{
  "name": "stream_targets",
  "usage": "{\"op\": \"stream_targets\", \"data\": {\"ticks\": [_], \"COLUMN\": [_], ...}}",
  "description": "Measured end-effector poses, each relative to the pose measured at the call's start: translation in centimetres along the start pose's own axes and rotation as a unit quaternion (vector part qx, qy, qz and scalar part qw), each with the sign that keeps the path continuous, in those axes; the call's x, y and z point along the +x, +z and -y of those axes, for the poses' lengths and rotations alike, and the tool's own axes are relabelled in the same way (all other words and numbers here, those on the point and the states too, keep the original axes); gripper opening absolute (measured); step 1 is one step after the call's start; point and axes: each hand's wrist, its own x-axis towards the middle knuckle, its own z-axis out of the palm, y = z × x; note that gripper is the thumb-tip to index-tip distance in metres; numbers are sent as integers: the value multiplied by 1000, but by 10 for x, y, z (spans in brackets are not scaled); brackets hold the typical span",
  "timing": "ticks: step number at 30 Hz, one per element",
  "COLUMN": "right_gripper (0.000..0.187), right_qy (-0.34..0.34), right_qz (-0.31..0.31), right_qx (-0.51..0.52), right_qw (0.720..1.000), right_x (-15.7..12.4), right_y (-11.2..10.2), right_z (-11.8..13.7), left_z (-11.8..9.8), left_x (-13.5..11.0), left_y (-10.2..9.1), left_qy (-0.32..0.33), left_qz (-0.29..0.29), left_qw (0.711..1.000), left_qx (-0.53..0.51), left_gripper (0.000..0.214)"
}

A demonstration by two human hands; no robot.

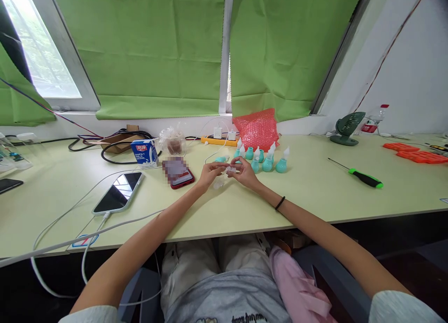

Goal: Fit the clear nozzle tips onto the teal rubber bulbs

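Both my hands meet over the middle of the table, fingers pinched on a small clear plastic piece (pixel 230 169). From the left, my left hand (pixel 210 174) grips one end of it; my right hand (pixel 245 173), with a black band on the wrist, grips the other. The piece's exact kind is too small to make out. Just below my fingers lies another translucent piece (pixel 219 185). Right behind my hands stand several teal bulb-shaped bottles (pixel 268 164), most with pointed white tips. A teal part (pixel 221 159) lies beyond my left fingers.
A red phone (pixel 178 172) and a white charging phone (pixel 119 192) lie left, near a blue drink carton (pixel 144 153). Behind are an orange power strip (pixel 219 141) and red bubble wrap (pixel 257 129). Rightward are a screwdriver (pixel 366 178), a green fan (pixel 346 128) and orange trays (pixel 416 153).
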Motion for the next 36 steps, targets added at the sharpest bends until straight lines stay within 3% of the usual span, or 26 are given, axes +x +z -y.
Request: {"op": "stream_targets", "data": {"ticks": [8, 14, 19, 24, 29, 32, 36], "right_gripper": [35, 35, 28, 25, 32, 38, 21], "right_qy": [-58, -105, -158, -167, -199, -200, -186], "right_qz": [-25, -19, -4, -5, 10, -21, -64], "right_qx": [-147, -158, -202, -214, -237, -255, -273], "right_qw": [987, 982, 967, 962, 951, 946, 942], "right_x": [-12, -12, -14, -15, -17, -16, -14], "right_y": [6, 7, 6, 6, 10, 12, 11], "right_z": [13, 12, 8, 5, 8, 12, 12], "left_z": [-3, 0, -1, -5, -4, -3, -4], "left_x": [-2, 0, 0, -3, -3, 1, 3], "left_y": [-2, -2, -2, -2, -5, -8, -9], "left_qy": [-43, -46, -54, -61, -77, -90, -102], "left_qz": [17, 2, 22, 45, 44, 38, 35], "left_qw": [996, 996, 994, 989, 981, 974, 967], "left_qx": [-77, -81, -88, -124, -175, -204, -231], "left_gripper": [26, 37, 38, 41, 37, 33, 29]}}
